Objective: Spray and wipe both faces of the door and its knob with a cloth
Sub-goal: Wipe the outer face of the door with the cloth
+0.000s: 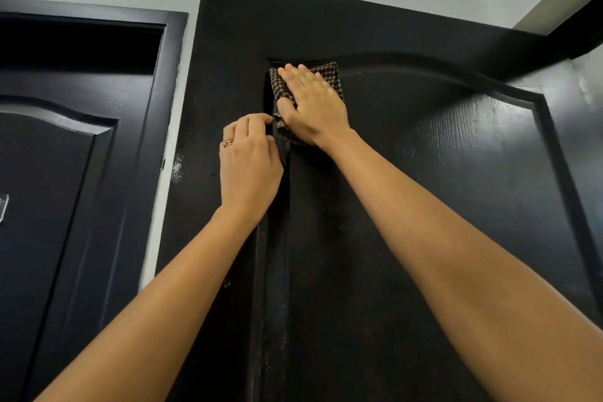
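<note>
Black door (359, 238), upper panel corner, is getting wiped | right hand (315, 104), grip spread flat, is pressing checked cloth (332, 75) | left hand (249, 166), loosely curled, is bracing alongside | worth working cloth into moulding (270, 254) groove.

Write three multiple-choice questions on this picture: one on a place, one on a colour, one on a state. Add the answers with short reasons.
1. Where on the door does the cloth lie?
A. on the knob
B. upper left corner of the panel
C. on the top edge

2. What colour is the door?
A. white
B. black
C. red

3. How is the right hand?
A. flat, pressing the cloth
B. gripping a bottle
C. hanging idle

B: it sits at the left end of the panel's arch. B: its whole face is black. A: straight fingers lie on the cloth.
</note>
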